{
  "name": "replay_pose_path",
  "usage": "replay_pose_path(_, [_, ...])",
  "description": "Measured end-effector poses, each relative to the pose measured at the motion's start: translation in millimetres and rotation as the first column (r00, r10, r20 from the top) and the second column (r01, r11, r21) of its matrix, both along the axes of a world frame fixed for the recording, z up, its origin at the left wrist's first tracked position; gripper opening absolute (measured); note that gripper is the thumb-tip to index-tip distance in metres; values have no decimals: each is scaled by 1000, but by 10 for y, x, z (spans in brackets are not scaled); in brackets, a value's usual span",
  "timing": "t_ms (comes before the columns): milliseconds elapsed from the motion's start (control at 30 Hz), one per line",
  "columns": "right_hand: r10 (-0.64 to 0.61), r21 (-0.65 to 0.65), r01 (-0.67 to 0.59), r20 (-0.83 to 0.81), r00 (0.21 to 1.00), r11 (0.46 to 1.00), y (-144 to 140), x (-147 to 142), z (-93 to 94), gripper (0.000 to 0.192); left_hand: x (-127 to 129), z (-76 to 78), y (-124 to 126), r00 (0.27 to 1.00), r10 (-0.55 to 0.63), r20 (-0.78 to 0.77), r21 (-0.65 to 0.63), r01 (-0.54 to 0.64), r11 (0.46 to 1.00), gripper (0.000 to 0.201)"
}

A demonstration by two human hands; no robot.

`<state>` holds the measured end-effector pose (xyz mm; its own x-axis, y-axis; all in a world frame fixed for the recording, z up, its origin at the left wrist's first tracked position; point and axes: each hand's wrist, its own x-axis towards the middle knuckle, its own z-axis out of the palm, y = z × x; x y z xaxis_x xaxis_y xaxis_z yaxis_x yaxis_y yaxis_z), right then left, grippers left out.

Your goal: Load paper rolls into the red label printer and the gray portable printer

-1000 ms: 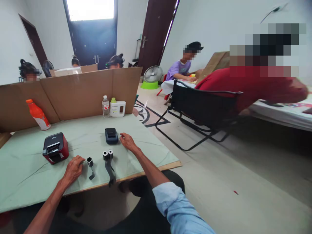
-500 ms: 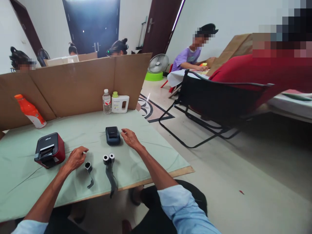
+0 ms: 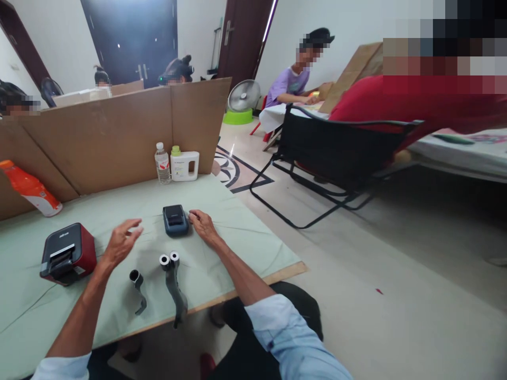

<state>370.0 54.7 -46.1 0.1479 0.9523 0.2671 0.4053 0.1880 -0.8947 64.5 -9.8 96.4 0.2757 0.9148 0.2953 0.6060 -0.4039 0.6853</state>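
Observation:
My left hand (image 3: 122,241) hovers over the table between two devices, thumb and fingers apart, holding nothing. To its left sits a red and black box-shaped device (image 3: 71,250) that looks like a label printer. A smaller dark blue device (image 3: 175,221), also like a portable printer, stands in front of me. My right hand (image 3: 204,226) is at this device's right side with fingers loosely bent; whether the fingertips touch it I cannot tell. Closer to me lie two rolls side by side with dark strips (image 3: 175,290) unwound over the table edge, and a single roll (image 3: 137,287) with a shorter strip.
A cardboard screen (image 3: 119,132) stands along the back of the green-covered table (image 3: 222,211). Before it are an orange bottle (image 3: 34,189), a water bottle (image 3: 162,166) and a white jug (image 3: 185,165). A black folding chair (image 3: 328,153) holds a person in red at right.
My left hand has risen and moved forward, its fingers spreading. My right hand has come closer to the small blue device. The view has turned slightly right.

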Motion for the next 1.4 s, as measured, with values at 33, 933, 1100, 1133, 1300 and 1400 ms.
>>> replay_pose_path(33, [-6,-12,5,-13,1000,1000,-1,1,-6,34,-62,107,-19,996,54,64,9,-55,998,48])
replay_pose_path(933, [52,74,-63,144,988,995,-196,-25,80,35,-104,-352,265,971,-183,-157,-225,145,963,52])
replay_pose_path(1100, [61,77,-74,160,985,994,-201,-47,116,35,-18,-449,408,960,-226,-168,-266,177,948,56])
replay_pose_path(1133, [64,74,-77,164,984,994,-203,-49,121,35,71,-479,456,955,-245,-165,-268,195,943,57])
replay_pose_path(1300, [97,65,-113,212,972,991,-219,-56,139,33,589,-577,616,934,-293,-205,-240,242,940,63])
replay_pose_path(1400, [91,67,-110,239,967,992,-232,-82,154,28,740,-589,606,936,-280,-213,-197,240,951,50])
